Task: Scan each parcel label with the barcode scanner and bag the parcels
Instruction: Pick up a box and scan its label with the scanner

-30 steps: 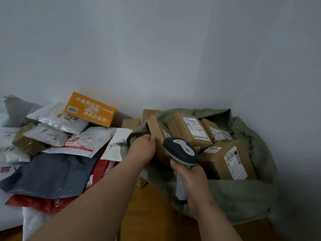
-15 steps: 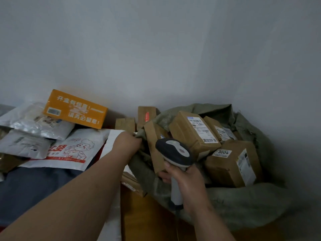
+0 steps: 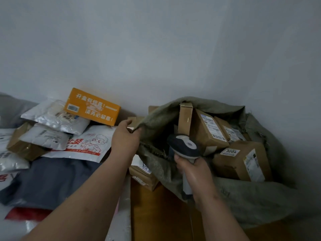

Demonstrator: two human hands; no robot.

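Woven sack: a grey-green bag [image 3: 234, 197] slumps on the brown wooden surface [image 3: 156, 214] against the wall, its mouth turned toward the person.
Left hand: the left hand [image 3: 126, 138] pinches the near-left lip of the sack mouth and holds it raised, fingers curled round the cloth edge.
Right hand: the right hand [image 3: 194, 173] grips the handle of the barcode scanner [image 3: 184, 146], whose dark head sits just over the sack opening.
Bagged parcels: several brown cardboard boxes [image 3: 206, 131] with white labels lie inside the sack; one at the right carries a tag reading 3004 [image 3: 230, 151].
Unbagged parcels: an orange box [image 3: 92, 106], silver and white mailers [image 3: 57, 119] and a dark grey mailer [image 3: 50, 178] are heaped to the left, well apart from the sack mouth; a small labelled box [image 3: 143, 174] lies just beside it.
Step in hand: probably opening the sack wider between parcels; whether the scanner is aimed at any label is hard to tell from this angle.
Next move: the left hand would need to release the lip, fetch a parcel from the heap, and turn its label toward the scanner before dropping it in.
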